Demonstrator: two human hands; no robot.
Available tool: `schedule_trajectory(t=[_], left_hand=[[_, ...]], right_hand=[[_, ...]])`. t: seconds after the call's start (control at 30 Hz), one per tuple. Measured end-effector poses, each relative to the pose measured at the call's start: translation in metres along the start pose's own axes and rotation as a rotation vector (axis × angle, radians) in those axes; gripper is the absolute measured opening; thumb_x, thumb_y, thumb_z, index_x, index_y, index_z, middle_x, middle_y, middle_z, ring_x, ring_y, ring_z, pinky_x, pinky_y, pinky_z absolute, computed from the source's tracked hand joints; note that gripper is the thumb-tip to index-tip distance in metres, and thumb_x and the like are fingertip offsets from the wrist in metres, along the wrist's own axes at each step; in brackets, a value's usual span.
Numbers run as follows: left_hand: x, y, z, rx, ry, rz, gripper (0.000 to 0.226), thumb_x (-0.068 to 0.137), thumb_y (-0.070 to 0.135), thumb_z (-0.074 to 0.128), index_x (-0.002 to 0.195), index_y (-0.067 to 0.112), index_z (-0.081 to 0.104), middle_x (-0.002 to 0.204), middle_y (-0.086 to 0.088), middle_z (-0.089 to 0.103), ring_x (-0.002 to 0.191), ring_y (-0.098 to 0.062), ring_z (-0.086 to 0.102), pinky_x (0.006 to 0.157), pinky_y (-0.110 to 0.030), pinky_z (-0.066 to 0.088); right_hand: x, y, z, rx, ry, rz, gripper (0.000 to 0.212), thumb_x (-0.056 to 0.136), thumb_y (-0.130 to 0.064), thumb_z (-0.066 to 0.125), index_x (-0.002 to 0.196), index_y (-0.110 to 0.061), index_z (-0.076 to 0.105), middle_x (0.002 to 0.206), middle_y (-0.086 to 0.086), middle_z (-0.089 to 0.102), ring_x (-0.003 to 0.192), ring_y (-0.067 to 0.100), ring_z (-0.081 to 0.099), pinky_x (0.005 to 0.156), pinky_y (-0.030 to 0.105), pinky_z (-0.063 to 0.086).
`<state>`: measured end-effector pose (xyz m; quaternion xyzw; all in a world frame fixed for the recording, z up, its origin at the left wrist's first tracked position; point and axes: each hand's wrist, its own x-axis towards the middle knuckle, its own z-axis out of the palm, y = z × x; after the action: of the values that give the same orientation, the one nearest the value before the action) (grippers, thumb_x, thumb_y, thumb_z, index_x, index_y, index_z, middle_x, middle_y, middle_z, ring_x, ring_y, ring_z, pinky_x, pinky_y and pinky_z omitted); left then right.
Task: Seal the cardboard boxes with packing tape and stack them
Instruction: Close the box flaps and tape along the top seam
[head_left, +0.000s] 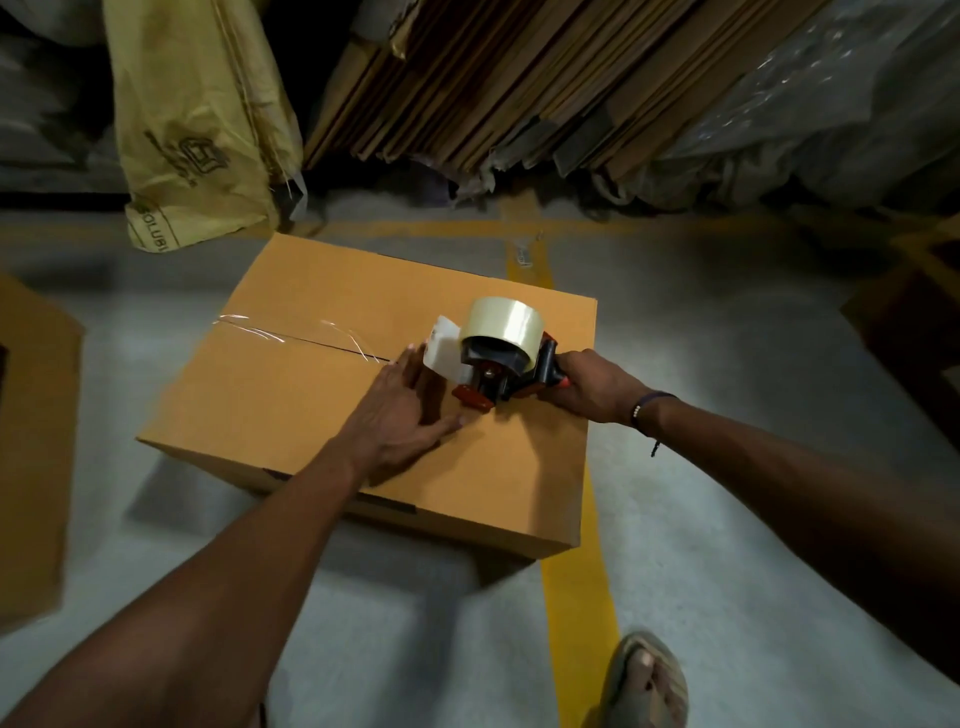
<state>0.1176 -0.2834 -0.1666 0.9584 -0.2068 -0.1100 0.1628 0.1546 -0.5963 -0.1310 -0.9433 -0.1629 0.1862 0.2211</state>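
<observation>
A closed brown cardboard box (291, 395) sits on the grey floor, its centre seam running left to right. Clear tape covers the seam's left half. A tape dispenser (498, 358) with a red and black frame and a clear tape roll stands on the box top, over the seam near the right side. My right hand (587, 387) grips its handle. My left hand (410, 410) lies flat on the box top just left of the dispenser, fingers straight, fingertips by the white tape flap.
Another cardboard box (31, 457) lies at the left edge. A yellow sack (192, 119) and a leaning pile of flattened cardboard (519, 78) stand behind the box. A yellow floor line (571, 597) runs under the box. My sandalled foot (649, 680) is at the bottom right.
</observation>
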Motion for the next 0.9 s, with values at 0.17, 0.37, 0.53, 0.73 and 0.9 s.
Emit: schedule_trajectory(t=[0.17,0.37,0.53,0.73,0.9], left_hand=[[0.006,0.027,0.030,0.068,0.141,0.079,0.100,0.093,0.086,0.032,0.167,0.023,0.007,0.174,-0.004,0.003,0.161,-0.019,-0.007,0.130,-0.044,0.009],[0.008,0.023,0.034,0.100,0.182,0.099,0.103,0.095,0.084,0.034,0.167,0.019,0.001,0.175,-0.006,-0.001,0.161,-0.018,-0.007,0.129,-0.046,0.013],[0.010,0.022,0.037,0.048,0.070,-0.011,0.112,0.089,0.091,0.028,0.165,0.019,-0.012,0.173,0.001,-0.019,0.157,-0.010,-0.022,0.130,-0.040,-0.001],[0.008,0.022,0.038,0.115,0.080,-0.009,0.109,0.091,0.090,0.020,0.164,0.017,-0.014,0.171,0.002,-0.023,0.156,-0.010,-0.025,0.131,-0.044,0.000],[0.015,0.064,0.043,0.043,0.154,-0.039,0.109,0.093,0.086,0.027,0.164,0.014,-0.016,0.171,-0.001,-0.024,0.156,-0.013,-0.025,0.131,-0.042,-0.001]], right_hand=[[0.002,0.007,-0.001,-0.025,-0.007,-0.015,0.012,0.096,-0.037,0.069,0.099,-0.029,0.060,0.095,-0.001,0.065,0.083,0.019,0.057,0.075,0.036,0.049],[-0.008,0.016,-0.004,0.059,-0.053,-0.005,0.012,0.095,-0.039,0.069,0.101,-0.029,0.065,0.095,-0.006,0.067,0.085,0.017,0.063,0.080,0.041,0.055],[-0.052,0.046,-0.027,0.066,-0.041,0.039,0.013,0.096,-0.046,0.067,0.088,-0.038,0.060,0.082,-0.014,0.064,0.074,0.006,0.061,0.068,0.021,0.046],[-0.103,0.080,-0.049,0.132,-0.023,0.137,0.011,0.090,-0.049,0.067,0.086,-0.040,0.061,0.076,-0.016,0.066,0.072,-0.005,0.063,0.062,0.011,0.041],[-0.096,0.101,-0.043,0.125,-0.072,0.231,0.014,0.089,-0.040,0.078,0.081,-0.031,0.070,0.073,-0.011,0.068,0.068,-0.002,0.063,0.061,0.013,0.043]])
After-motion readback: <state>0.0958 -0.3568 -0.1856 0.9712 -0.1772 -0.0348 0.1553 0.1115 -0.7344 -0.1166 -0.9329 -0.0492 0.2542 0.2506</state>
